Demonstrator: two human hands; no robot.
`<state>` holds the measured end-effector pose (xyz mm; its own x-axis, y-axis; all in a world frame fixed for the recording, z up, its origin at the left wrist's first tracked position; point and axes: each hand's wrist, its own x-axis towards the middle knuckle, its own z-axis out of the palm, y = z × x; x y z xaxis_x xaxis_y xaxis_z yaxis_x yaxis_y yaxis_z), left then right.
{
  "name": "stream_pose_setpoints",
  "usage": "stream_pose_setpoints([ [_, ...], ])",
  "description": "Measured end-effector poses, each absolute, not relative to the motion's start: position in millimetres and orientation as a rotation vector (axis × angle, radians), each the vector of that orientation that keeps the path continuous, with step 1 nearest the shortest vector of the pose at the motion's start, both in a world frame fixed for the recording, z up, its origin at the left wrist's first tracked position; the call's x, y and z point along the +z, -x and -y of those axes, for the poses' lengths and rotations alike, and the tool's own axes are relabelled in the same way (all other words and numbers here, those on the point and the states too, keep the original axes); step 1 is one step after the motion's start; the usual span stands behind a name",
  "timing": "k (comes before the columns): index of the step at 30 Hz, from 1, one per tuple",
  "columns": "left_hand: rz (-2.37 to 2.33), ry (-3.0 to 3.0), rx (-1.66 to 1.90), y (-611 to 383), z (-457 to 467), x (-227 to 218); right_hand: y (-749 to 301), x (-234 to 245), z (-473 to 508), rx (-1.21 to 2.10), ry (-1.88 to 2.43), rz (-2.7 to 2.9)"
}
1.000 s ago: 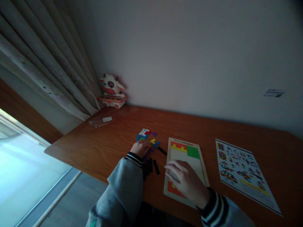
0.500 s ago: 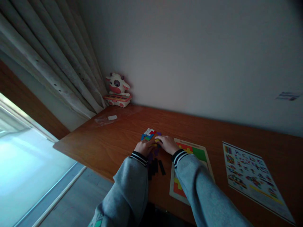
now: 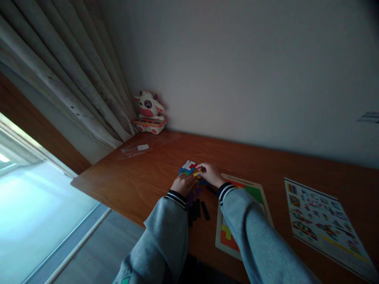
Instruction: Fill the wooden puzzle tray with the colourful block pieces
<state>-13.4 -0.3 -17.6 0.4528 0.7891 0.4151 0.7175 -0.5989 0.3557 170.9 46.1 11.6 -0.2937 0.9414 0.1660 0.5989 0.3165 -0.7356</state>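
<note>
My right hand (image 3: 209, 173) pinches a small yellow puzzle piece (image 3: 197, 173) between thumb and fingers, just above the other pieces. Close beside it, my left hand (image 3: 182, 184) rests low over the pieces with its fingers stretched to the right. Beyond the fingertips lie white pieces (image 3: 188, 164) and a blue piece (image 3: 181, 171), fitted against red and green ones. Purple pieces (image 3: 198, 191) show between my hands. Several black pieces (image 3: 194, 209) lie nearer to me, partly beside my left cuff. What lies under my left palm is hidden.
A wooden-framed puzzle board (image 3: 218, 232) with coloured pieces lies under my right forearm. A printed picture sheet (image 3: 322, 221) is farther right. At the back left stand a cow toy (image 3: 150, 112) and a clear plastic bag (image 3: 130, 151). The table's edge (image 3: 118, 211) runs along the left.
My right hand has lifted a little and now shows the yellow piece in its pinch. A black piece beside my right cuff has come into view. The whole view has shifted slightly.
</note>
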Motion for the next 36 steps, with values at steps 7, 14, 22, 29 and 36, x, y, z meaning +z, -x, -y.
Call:
stream_pose_setpoints([
  [7, -1.311, -2.611, 0.830, 12.1, 1.7, -13.5, -208.8, 33.0, -18.4, 0.833, 1.248, 1.736],
  [14, -1.424, -2.622, 0.847, 11.2, 1.7, -18.7, -317.1, 42.3, 94.9, 0.903, 1.375, 1.482],
  [22, -1.274, -2.452, 1.040, -4.9, 15.6, 2.9, -349.2, 8.1, 181.4, 0.924, 1.583, 1.439],
  [29, -0.760, -2.273, 0.772, -85.9, 90.1, 29.2, -348.9, 9.8, 182.1, 0.738, 1.493, 1.704],
  [36, -0.681, -2.457, 0.790, -123.8, 99.4, 0.5, -348.1, 2.9, 179.8, 0.624, 1.420, 1.928],
])
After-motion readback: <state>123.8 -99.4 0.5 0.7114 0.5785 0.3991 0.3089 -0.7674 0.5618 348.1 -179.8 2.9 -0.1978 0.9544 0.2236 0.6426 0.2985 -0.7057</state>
